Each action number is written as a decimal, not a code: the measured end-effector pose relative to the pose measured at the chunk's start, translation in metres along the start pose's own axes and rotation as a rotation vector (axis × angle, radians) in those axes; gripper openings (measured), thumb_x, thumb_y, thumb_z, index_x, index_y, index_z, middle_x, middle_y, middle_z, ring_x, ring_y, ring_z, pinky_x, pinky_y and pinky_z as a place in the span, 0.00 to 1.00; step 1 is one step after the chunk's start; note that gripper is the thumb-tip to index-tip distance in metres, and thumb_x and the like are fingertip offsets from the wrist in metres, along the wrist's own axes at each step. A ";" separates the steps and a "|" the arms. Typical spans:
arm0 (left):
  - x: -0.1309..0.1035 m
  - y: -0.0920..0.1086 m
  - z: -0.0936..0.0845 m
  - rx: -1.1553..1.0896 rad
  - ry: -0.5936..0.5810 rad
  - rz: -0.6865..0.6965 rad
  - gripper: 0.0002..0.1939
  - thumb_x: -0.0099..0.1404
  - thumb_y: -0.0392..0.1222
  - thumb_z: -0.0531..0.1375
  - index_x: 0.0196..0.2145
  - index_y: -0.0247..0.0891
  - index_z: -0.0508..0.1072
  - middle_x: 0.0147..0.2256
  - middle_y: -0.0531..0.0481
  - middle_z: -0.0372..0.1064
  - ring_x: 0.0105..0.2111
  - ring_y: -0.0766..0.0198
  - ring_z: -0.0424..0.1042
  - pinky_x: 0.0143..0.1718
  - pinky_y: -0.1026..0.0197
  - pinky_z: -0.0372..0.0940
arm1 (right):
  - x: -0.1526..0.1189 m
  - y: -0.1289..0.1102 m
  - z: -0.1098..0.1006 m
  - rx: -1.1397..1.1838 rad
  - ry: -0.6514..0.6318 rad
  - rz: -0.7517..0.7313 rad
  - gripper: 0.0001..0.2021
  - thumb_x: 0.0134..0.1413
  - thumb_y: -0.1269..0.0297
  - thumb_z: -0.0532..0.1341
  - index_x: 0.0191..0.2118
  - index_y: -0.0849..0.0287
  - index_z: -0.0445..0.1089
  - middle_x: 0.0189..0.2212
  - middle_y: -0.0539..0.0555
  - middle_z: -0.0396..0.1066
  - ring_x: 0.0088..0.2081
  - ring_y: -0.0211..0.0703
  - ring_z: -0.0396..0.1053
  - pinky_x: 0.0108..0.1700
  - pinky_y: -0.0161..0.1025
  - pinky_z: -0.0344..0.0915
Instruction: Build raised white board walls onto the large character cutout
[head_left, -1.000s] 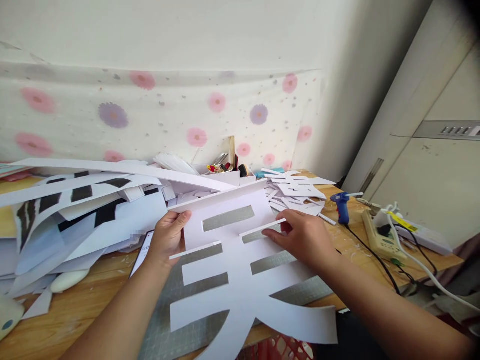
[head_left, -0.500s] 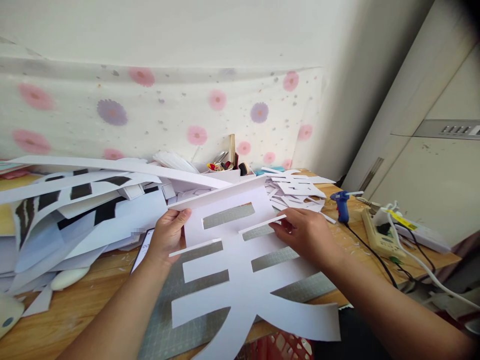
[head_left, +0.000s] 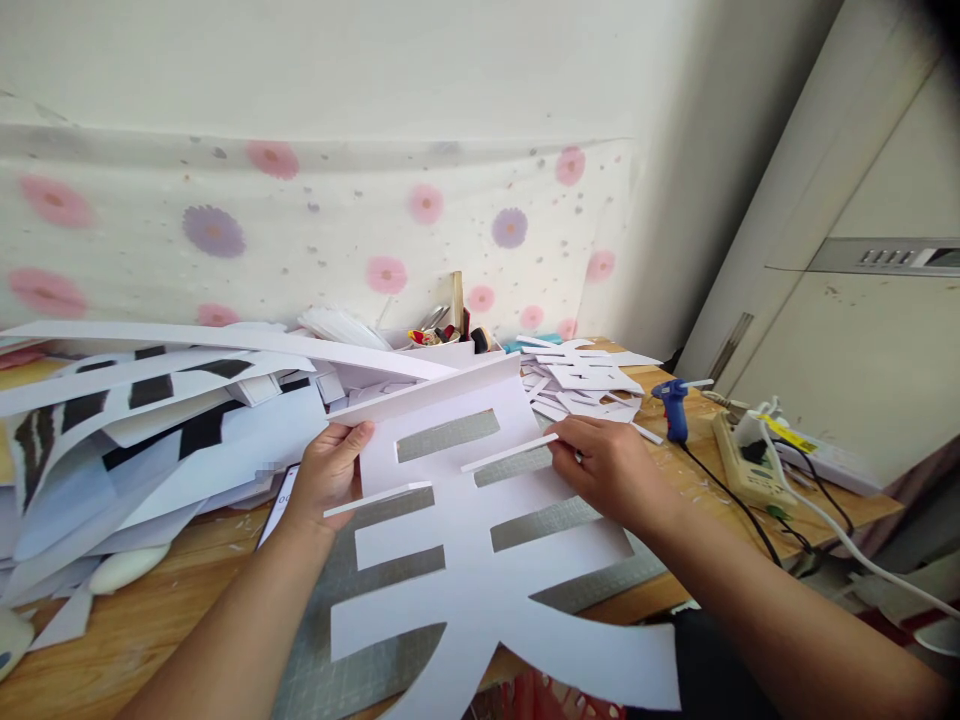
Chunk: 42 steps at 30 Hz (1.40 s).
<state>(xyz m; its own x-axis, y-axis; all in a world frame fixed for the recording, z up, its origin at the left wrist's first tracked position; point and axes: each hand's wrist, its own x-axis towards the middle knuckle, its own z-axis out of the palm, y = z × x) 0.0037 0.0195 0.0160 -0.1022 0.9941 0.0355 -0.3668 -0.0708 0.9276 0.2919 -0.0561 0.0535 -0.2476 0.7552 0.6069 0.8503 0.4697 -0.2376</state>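
Note:
A large white foam-board cutout [head_left: 469, 530], shaped like a written character with slots through it, is tilted above a grey-green cutting mat [head_left: 337, 650]. Upright white strips edge parts of it, one along the top and a short one at its left. My left hand [head_left: 337, 470] grips its upper left side, thumb on the front and fingers behind. At the right, my right hand [head_left: 604, 465] pinches the end of a thin white strip [head_left: 510, 453] standing along the edge of a slot. The fingertips of my right hand are partly hidden.
Stacked white sheets [head_left: 202, 470] with black patches fill the left, beside a phone [head_left: 281, 500]. White cut pieces [head_left: 585, 375] lie behind. On the right are a blue glue gun [head_left: 675, 408], a power strip [head_left: 746, 460] and trailing cables.
The whole view has shifted slightly, so the cutout and both hands appear a little further left. Both hands keep their hold, and the right fingers look slightly rearranged at the strip's end.

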 end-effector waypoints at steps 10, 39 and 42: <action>0.001 -0.001 -0.003 -0.009 0.071 -0.004 0.22 0.38 0.45 0.71 0.30 0.35 0.70 0.22 0.54 0.72 0.20 0.60 0.72 0.23 0.60 0.68 | -0.001 0.033 0.019 0.586 0.008 0.462 0.11 0.52 0.65 0.53 0.37 0.60 0.71 0.29 0.53 0.73 0.30 0.41 0.71 0.36 0.39 0.67; -0.093 0.000 -0.038 0.413 0.386 0.199 0.17 0.49 0.50 0.66 0.34 0.37 0.70 0.28 0.52 0.71 0.28 0.64 0.70 0.27 0.65 0.67 | -0.030 -0.040 0.046 -0.015 -0.662 -0.037 0.31 0.45 0.53 0.63 0.57 0.55 0.61 0.49 0.63 0.63 0.37 0.57 0.72 0.38 0.51 0.68; -0.119 -0.011 -0.054 0.533 0.305 0.111 0.19 0.48 0.53 0.66 0.32 0.38 0.69 0.27 0.52 0.72 0.28 0.60 0.71 0.27 0.63 0.68 | -0.031 -0.031 0.046 -0.048 -0.673 -0.052 0.28 0.45 0.65 0.61 0.55 0.56 0.63 0.49 0.63 0.64 0.39 0.56 0.72 0.39 0.49 0.68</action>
<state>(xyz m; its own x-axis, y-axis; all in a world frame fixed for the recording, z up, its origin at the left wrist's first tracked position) -0.0300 -0.1020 -0.0187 -0.4013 0.9096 0.1073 0.1648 -0.0435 0.9854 0.2522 -0.0731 0.0076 -0.5106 0.8598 0.0085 0.8454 0.5038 -0.1775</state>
